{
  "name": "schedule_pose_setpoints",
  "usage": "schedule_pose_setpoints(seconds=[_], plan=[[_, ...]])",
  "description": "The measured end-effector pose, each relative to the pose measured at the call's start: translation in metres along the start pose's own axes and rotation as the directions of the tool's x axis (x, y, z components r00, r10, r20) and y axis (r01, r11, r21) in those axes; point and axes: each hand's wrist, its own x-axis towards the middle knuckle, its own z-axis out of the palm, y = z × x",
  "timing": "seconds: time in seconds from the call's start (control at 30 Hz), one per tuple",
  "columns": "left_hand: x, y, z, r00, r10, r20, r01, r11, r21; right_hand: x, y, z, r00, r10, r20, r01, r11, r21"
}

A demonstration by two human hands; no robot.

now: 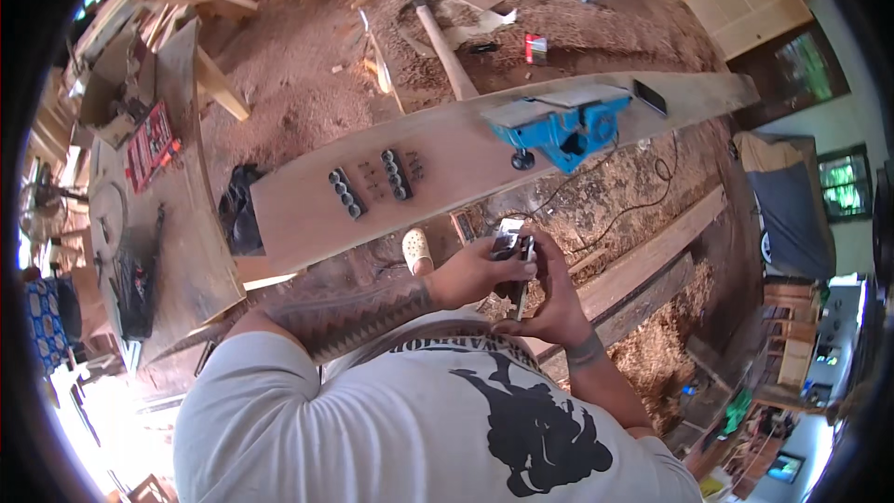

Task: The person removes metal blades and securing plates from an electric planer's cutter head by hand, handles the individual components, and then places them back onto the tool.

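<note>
In front of my chest, my left hand (477, 274) is closed around a small shiny metal and dark piece (508, 238), its thumb pressed along the side. My right hand (556, 303) grips the same piece from the other side. Something slim and pale shows between the hands, too small to name. Beyond them lies a long wooden board (312, 219). On it rest two dark strips with round metal cups, one to the left (345, 193) and another to the right (397, 175). Rows of small dark screw-like pieces (372, 179) lie beside the strips.
A blue clamp-like tool (563, 130) sits at the board's near edge, with a dark phone (650, 98) to its right. A long wooden-handled tool (445, 51) leans behind the board. A red case (152, 147) lies on the left bench. A dark cord (643, 191) trails across the sawdust-covered ground.
</note>
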Motion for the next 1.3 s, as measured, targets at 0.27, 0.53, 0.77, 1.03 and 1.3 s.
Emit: schedule_pose_setpoints(seconds=[0.27, 0.53, 0.77, 1.03, 1.3], plan=[[0.065, 0.068, -0.033, 0.996, 0.093, 0.011, -0.092, 0.996, -0.019, 0.12, -0.016, -0.058, 0.976, -0.089, 0.198, 0.139, 0.957, -0.254], [0.096, 0.108, -0.024, 0.944, 0.283, -0.169, -0.313, 0.931, -0.187, 0.199, -0.011, -0.107, 0.89, -0.172, 0.422, 0.288, 0.93, -0.228], [0.136, 0.127, 0.003, 0.858, 0.315, -0.406, -0.417, 0.889, -0.192, 0.266, 0.019, -0.16, 0.708, -0.369, 0.602, 0.494, 0.868, -0.05], [0.199, 0.114, 0.038, 0.573, 0.494, -0.654, -0.671, 0.741, -0.027, 0.316, 0.034, -0.21, 0.526, -0.459, 0.716, 0.497, 0.849, 0.179], [0.208, 0.109, 0.051, 0.523, 0.512, -0.681, -0.594, 0.793, 0.14, 0.329, 0.052, -0.221, 0.493, -0.42, 0.762, 0.471, 0.865, 0.172]])
